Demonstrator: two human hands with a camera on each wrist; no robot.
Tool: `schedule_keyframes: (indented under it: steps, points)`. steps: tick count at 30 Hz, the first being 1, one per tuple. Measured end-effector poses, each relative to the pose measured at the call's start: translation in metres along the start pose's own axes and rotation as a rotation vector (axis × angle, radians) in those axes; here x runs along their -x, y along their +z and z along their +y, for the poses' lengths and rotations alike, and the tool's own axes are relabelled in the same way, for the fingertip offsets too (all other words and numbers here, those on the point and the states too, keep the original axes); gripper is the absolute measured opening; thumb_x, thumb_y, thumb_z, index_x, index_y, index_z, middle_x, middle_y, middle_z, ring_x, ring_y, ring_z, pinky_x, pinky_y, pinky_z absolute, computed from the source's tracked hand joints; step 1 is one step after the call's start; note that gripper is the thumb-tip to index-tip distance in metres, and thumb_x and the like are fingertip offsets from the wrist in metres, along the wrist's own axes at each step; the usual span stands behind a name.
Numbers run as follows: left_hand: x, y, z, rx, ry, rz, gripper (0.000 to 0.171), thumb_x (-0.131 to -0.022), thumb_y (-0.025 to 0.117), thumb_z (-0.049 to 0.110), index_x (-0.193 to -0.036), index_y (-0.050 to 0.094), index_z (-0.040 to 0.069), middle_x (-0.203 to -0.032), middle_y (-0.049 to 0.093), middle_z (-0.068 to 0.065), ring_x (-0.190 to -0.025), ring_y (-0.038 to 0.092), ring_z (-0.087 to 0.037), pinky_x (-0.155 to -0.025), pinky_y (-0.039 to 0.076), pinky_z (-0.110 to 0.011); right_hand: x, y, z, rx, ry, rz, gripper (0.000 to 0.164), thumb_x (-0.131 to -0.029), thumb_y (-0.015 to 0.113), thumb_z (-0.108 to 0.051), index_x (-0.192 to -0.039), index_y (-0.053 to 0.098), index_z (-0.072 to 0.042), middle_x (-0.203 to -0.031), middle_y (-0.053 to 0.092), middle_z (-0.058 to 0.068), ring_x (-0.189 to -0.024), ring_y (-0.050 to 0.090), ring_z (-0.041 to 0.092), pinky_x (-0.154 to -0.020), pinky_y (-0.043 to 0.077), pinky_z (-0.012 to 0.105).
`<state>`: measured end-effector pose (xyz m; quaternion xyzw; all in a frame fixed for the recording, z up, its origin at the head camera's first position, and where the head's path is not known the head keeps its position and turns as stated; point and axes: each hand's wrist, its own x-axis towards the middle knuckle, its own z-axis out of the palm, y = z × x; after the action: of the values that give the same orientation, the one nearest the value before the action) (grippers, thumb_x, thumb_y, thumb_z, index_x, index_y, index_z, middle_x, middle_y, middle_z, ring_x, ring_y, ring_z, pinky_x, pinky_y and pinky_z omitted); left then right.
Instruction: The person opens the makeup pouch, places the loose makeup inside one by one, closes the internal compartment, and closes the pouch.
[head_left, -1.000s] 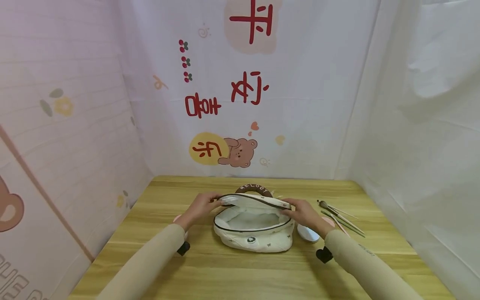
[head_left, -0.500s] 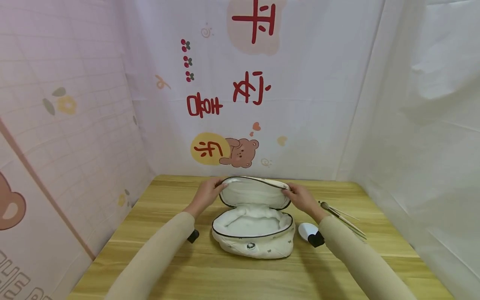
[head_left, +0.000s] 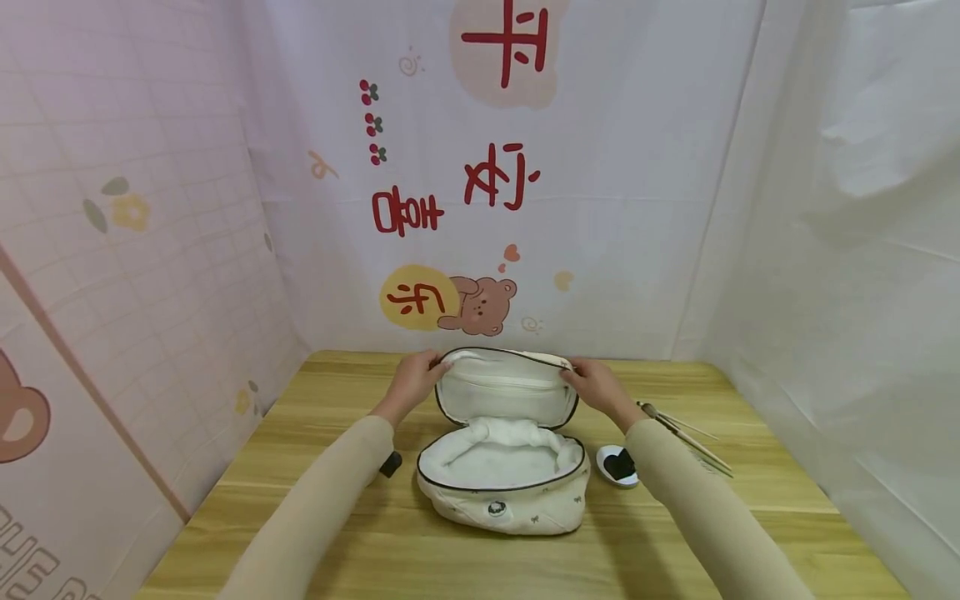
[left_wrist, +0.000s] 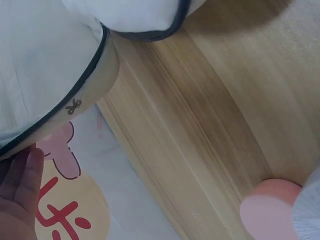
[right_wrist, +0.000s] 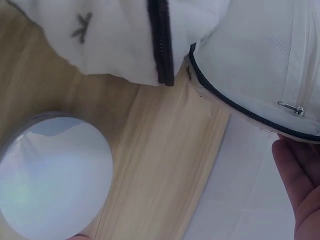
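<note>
A cream quilted makeup bag (head_left: 517, 510) with dark zipper edging and small bow prints sits unzipped on the table. Its lid (head_left: 510, 404) stands raised at the back, showing a white lining with a mesh zip pocket. My left hand (head_left: 415, 385) pinches the lid's left edge, and my right hand (head_left: 602, 392) pinches the right edge. Fingers (left_wrist: 27, 175) lie against the lid's outer side in the left wrist view. A small zipper pull (right_wrist: 291, 108) hangs on the pocket in the right wrist view. White padding lines the bag's open cavity.
A shiny white round disc (right_wrist: 55, 175) lies right of the bag. Several makeup brushes (head_left: 686, 433) lie farther right, partly behind my sleeve. Left of the bag are a pink round item (left_wrist: 270, 207) and a white ribbed item (left_wrist: 309, 210). Cloth walls (head_left: 600, 167) surround the table.
Both hands have lifted the lid up and back, opening the bag wide. The bag's body has shifted slightly toward me, and the brown MELODY handle behind it is now hidden.
</note>
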<state>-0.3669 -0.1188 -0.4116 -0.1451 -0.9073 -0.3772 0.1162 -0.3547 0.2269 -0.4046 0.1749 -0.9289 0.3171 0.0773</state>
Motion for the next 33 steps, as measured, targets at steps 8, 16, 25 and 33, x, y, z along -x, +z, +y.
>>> schedule_keyframes:
  steps: [8, 16, 25, 33]
  points:
    - [-0.001, 0.002, -0.001, 0.005, -0.004, 0.001, 0.020, -0.099, 0.063, 0.018, -0.085, 0.064, 0.005, -0.071, 0.052, -0.003, -0.068, 0.048, -0.020, -0.060, 0.040, -0.032, -0.006, 0.006, 0.000, 0.009, 0.058, -0.005, 0.027, -0.104, 0.053, -0.019, -0.119, 0.067, -0.002, -0.111, 0.068, 0.017, -0.100, 0.062, 0.032, -0.084, 0.048, 0.050]
    - [-0.004, 0.006, -0.005, -0.031, -0.011, -0.001, 0.020, -0.098, 0.065, 0.016, -0.082, 0.064, 0.004, -0.071, 0.052, -0.003, -0.068, 0.048, -0.020, -0.061, 0.041, -0.032, -0.010, 0.011, 0.001, 0.036, 0.065, 0.026, 0.022, -0.103, 0.054, -0.016, -0.109, 0.069, -0.001, -0.097, 0.067, 0.015, -0.083, 0.056, 0.028, -0.072, 0.045, 0.043]
    - [-0.005, 0.016, -0.011, -0.052, -0.026, 0.012, 0.021, -0.098, 0.064, 0.014, -0.081, 0.065, 0.002, -0.073, 0.051, -0.003, -0.068, 0.047, -0.020, -0.062, 0.040, -0.032, -0.009, 0.024, 0.005, 0.041, 0.124, 0.010, 0.040, -0.105, 0.048, -0.013, -0.141, 0.051, 0.003, -0.133, 0.057, 0.027, -0.120, 0.056, 0.041, -0.096, 0.046, 0.055]
    - [-0.001, 0.021, -0.015, -0.085, -0.038, -0.021, 0.024, -0.100, 0.056, 0.008, -0.120, 0.065, -0.003, -0.115, 0.066, -0.020, -0.108, 0.061, -0.034, -0.093, 0.048, -0.046, -0.007, 0.034, 0.011, 0.089, 0.099, -0.073, 0.054, -0.103, 0.041, -0.006, -0.152, 0.025, 0.009, -0.147, 0.040, 0.031, -0.133, 0.042, 0.044, -0.102, 0.039, 0.055]
